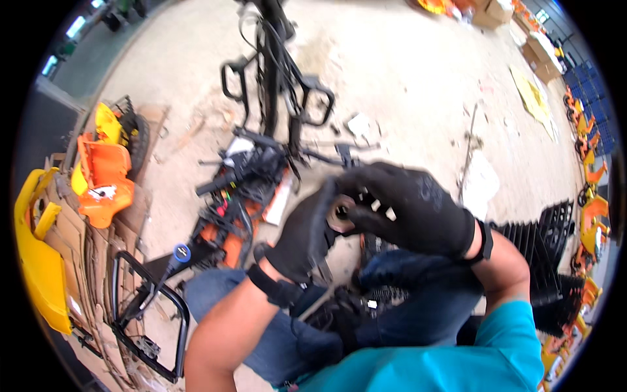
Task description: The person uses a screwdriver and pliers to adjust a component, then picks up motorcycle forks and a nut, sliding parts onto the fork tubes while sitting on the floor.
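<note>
The dusty concrete floor [405,72] has orange and yellow plastic parts [104,176] and flat cardboard [78,242] on it. Up front, the left hand [302,236] and right hand [408,208], both gloved, pinch a small round ring [340,217] together.

Both hands are gloved. The left hand [302,236] wears a black fabric glove with a snug fit, closed at the wrist by a black band or strap that stands slightly proud of the cuff. The right hand [408,208] wears a matching black glove; a faint pale mark shows on its back, too blurred to make out, and a black wrist strap closes it. Forearms are bare between gloves and sleeves. The shirt [450,362] is teal, short-sleeved, with the sleeve hem ending above the right elbow. The trousers [418,294] are dark blue denim, creased over the thighs, with visible seams.
</note>
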`<action>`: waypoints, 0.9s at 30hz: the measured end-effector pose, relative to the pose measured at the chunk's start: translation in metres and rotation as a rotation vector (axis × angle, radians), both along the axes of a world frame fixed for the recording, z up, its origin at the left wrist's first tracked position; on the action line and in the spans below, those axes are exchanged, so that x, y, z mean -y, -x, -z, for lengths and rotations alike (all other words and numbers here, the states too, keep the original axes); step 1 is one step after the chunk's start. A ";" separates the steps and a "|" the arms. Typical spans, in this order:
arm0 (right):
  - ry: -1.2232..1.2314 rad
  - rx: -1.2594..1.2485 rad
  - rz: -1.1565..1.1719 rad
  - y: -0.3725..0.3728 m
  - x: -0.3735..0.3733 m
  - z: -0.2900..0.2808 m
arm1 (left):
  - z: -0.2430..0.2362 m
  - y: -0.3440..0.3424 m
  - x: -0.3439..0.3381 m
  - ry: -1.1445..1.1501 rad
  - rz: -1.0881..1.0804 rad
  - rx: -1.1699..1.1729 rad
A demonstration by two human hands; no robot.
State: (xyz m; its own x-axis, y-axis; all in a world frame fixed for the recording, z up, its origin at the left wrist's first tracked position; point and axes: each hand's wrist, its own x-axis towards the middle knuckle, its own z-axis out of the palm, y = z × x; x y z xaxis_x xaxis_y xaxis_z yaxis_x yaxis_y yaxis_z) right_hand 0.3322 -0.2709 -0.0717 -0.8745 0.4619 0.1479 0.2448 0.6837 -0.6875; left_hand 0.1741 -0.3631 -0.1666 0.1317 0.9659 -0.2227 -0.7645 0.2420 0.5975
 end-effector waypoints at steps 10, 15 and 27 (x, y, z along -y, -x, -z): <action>0.514 0.156 0.488 -0.010 -0.129 0.093 | -0.008 0.014 0.006 0.150 -0.011 -0.071; 0.324 0.402 0.496 -0.001 -0.210 0.193 | -0.023 0.019 0.004 0.164 -0.050 -0.089; -0.053 0.675 0.263 0.086 -0.260 0.389 | -0.055 0.030 0.009 0.334 0.084 -0.438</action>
State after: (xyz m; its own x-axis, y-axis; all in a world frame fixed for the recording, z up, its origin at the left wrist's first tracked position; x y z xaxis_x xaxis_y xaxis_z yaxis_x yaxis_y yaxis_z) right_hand 0.2467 -0.0107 -0.4611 -0.6443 0.6767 -0.3563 0.7648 0.5721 -0.2963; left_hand 0.1443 -0.3724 -0.1118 0.0310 0.8236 -0.5663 -0.4317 0.5221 0.7356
